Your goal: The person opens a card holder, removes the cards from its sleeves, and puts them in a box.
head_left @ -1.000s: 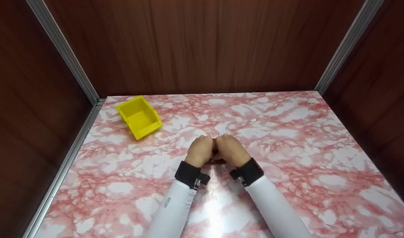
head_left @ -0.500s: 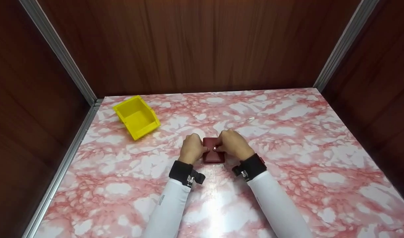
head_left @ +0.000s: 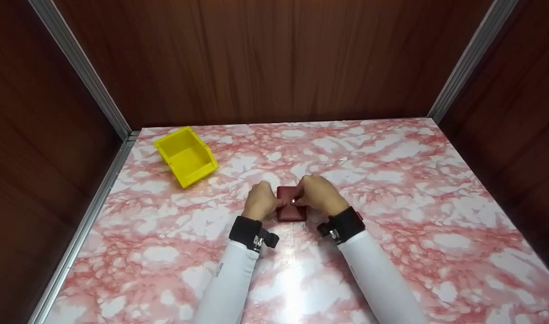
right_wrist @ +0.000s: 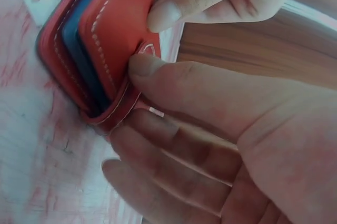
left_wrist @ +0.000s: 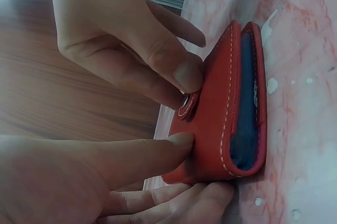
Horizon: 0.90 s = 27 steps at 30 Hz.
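Observation:
A small red leather wallet (head_left: 288, 213) with pale stitching lies on the table between both hands. Its blue inside layer (left_wrist: 244, 103) shows along the open edge in the left wrist view. My left hand (head_left: 259, 201) holds the wallet at its left side, thumb (right_wrist: 167, 16) on the top face and fingers at the edge. From the right, my right hand (head_left: 320, 196) pinches the snap strap (left_wrist: 188, 105) between thumb and finger; a metal snap glints there. The strap runs round the wallet's side, as seen in the right wrist view, where part of the strap (right_wrist: 118, 116) shows.
A yellow open bin (head_left: 186, 157) stands at the back left of the table. The tabletop (head_left: 413, 202) has a red and white marbled pattern. Dark wood panels (head_left: 274, 58) with metal corner rails (head_left: 83, 67) enclose the back and both sides.
One second ago the hands were close together, covering most of the wallet. They have since moved apart sideways, baring its top face. Over the last half second they have barely moved.

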Motion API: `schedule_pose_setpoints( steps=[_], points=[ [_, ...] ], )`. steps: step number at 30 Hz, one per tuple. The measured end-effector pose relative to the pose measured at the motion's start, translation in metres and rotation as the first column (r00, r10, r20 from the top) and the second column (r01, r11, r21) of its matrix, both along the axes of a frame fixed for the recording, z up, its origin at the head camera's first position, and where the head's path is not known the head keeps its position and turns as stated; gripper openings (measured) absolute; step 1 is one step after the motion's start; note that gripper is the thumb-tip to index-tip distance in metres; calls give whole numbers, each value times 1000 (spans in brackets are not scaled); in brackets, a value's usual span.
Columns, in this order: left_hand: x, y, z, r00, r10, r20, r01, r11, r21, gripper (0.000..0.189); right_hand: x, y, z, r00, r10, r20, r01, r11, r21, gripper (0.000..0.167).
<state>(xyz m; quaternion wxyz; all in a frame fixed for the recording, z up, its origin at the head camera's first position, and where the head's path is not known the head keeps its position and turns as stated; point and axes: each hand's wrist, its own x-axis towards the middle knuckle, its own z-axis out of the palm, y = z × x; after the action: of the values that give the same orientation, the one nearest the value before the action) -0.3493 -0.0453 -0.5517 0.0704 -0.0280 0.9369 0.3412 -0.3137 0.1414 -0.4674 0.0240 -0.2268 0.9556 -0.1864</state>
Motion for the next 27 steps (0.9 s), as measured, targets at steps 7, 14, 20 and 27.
schedule_pose_setpoints(
  steps=[7, 14, 20, 27],
  points=[
    [0, -1, -3, 1000, -2, 28, 2, 1000, -10, 38, 5, -10, -2, 993, -120, 19, 118, 990, 74, 33],
    [-3, -1, -4, 1000, 1, 31, 0, 1000, -30, 37, 1, -7, -13, 984, -57, 170, 51, 998, 43, 30],
    [-3, 0, -2, 995, -6, 95, 5, 1000, 11, 37, 0, -7, -14, 982, -10, 191, -1, 998, 58, 33],
    [-4, -1, -2, 997, 9, 72, -8, 1000, -13, 39, 0, -13, -16, 990, -17, 141, 1, 993, 117, 34]
  ],
)
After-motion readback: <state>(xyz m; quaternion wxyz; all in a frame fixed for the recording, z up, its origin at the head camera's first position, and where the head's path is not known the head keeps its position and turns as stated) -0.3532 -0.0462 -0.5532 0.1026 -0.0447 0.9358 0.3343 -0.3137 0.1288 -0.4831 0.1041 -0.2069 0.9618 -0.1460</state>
